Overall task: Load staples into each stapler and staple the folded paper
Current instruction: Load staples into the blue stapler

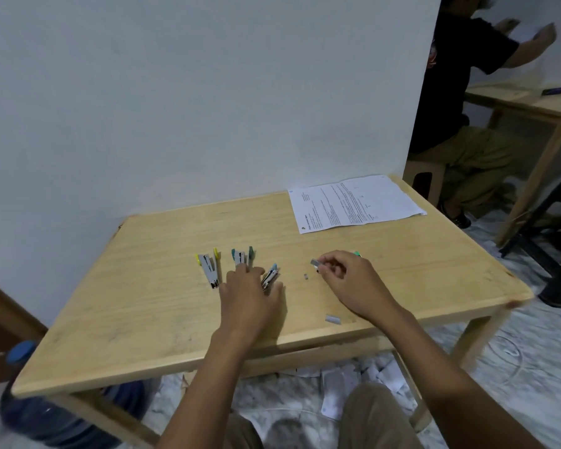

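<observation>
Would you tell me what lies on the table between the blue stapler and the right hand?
In the head view, a small loose staple piece lies between the blue stapler and the right hand; otherwise bare table.

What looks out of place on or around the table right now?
Loose staples are scattered on the table: a small fragment beside the right hand, a strip near the front edge. Paper scraps litter the floor underneath.

Printed sheet [357, 204] at far right corner of table [143, 303]: lines of type and a small logo, too small and blurred. No text readable.
</observation>
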The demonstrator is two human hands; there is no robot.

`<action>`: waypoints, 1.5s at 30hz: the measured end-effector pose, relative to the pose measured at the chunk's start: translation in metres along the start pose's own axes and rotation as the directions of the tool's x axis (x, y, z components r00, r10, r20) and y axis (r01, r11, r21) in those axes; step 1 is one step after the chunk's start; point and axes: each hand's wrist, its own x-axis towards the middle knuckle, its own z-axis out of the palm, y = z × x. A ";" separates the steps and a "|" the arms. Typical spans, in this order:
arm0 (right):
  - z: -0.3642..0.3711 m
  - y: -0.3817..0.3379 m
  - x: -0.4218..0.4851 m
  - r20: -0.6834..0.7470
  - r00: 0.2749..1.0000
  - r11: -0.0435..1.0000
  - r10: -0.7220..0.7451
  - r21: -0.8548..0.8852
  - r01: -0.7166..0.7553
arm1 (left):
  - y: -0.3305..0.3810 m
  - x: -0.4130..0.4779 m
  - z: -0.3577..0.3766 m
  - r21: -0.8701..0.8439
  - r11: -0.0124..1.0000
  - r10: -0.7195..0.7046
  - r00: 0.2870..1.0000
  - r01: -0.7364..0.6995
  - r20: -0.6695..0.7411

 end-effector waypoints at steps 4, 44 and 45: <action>0.004 0.001 -0.001 0.004 1.000 0.999 0.006 -0.038 -0.006 | 0.000 0.002 0.005 0.141 0.989 0.037 0.999 -0.034 -0.018; 0.036 -0.064 -0.001 0.202 0.966 0.984 -0.160 0.110 0.140 | -0.026 0.000 -0.003 -0.852 -0.084 0.203 0.846 0.516 0.493; 0.036 -0.064 -0.001 0.208 0.965 0.985 -0.157 0.103 0.138 | -0.027 0.000 -0.003 -0.852 -0.089 0.203 0.846 0.517 0.492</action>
